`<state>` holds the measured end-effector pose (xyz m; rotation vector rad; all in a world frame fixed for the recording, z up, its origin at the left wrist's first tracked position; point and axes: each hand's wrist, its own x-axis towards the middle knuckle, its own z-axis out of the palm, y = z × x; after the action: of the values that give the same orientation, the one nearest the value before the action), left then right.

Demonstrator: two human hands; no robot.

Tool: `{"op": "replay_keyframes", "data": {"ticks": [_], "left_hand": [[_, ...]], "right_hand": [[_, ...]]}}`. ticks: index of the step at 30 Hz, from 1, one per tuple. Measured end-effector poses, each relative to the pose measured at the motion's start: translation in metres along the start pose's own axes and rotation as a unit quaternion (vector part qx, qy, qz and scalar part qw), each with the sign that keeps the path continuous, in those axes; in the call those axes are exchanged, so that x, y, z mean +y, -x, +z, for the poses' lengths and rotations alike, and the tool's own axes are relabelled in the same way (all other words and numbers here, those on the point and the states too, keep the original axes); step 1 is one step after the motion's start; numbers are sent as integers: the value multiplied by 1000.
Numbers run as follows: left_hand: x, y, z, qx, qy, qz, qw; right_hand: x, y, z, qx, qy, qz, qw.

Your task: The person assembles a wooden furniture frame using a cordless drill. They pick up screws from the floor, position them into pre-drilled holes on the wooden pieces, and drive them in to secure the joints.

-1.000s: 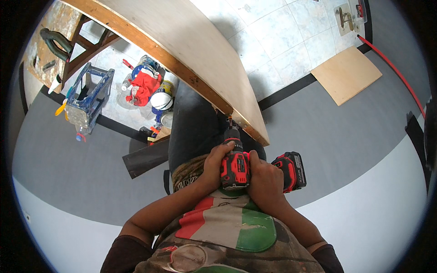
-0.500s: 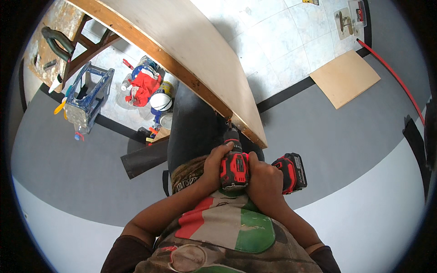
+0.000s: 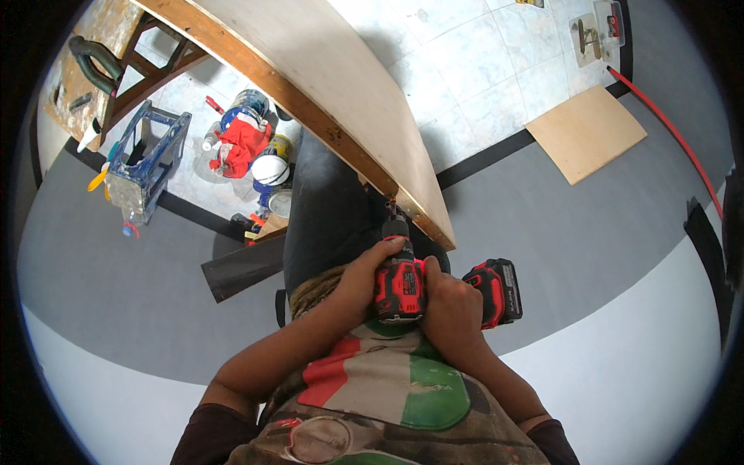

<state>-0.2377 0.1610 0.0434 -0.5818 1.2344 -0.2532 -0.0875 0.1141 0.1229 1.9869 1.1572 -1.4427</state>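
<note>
A red and black cordless drill [image 3: 400, 283] lies sideways in front of my body, its battery [image 3: 502, 293] out to the right. My right hand [image 3: 452, 308] is wrapped around its handle. Along the drill's left side and front collar, my left hand [image 3: 370, 280] grips it, thumb on top. The bit reaches the brown wooden edge of a pale door-like panel [image 3: 387, 116], near that panel's close end. Whether the tip sits inside the wood is too small to tell. The panel stands on edge by my dark-trousered leg [image 3: 322, 201].
On the left stand a paint-stained step stool [image 3: 147, 163] and a wooden bench [image 3: 77, 58]. Paint cans, a red cloth [image 3: 244, 146] and a white lidded container [image 3: 270, 170] crowd the floor beside my leg. A thin board [image 3: 587, 133] lies at right, near a red hose [image 3: 674, 128].
The panel's far end has shifted slightly right in view, and the things on the left slightly left. Both hands keep their hold on the drill, its bit still at the panel edge.
</note>
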Motion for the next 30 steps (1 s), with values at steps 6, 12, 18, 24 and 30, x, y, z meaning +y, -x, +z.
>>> {"op": "replay_keyframes", "data": {"ticks": [6,12,18,24,30], "left_hand": [[15,28,31,15,5,-67,998],[4,19,33,21,35,-57,998],[9,21,33,24,38,-55,997],[16,23,35,32,30,-71,997],[17,23,33,29,29,-84,996]], "right_hand": [[0,-2,-7,-16,25,-2,1000],[8,-6,-13,-33,31,-7,999],[3,-7,-15,-59,27,23,998],[1,-8,-15,-63,13,31,997],[0,-6,-14,-64,4,29,997]]}}
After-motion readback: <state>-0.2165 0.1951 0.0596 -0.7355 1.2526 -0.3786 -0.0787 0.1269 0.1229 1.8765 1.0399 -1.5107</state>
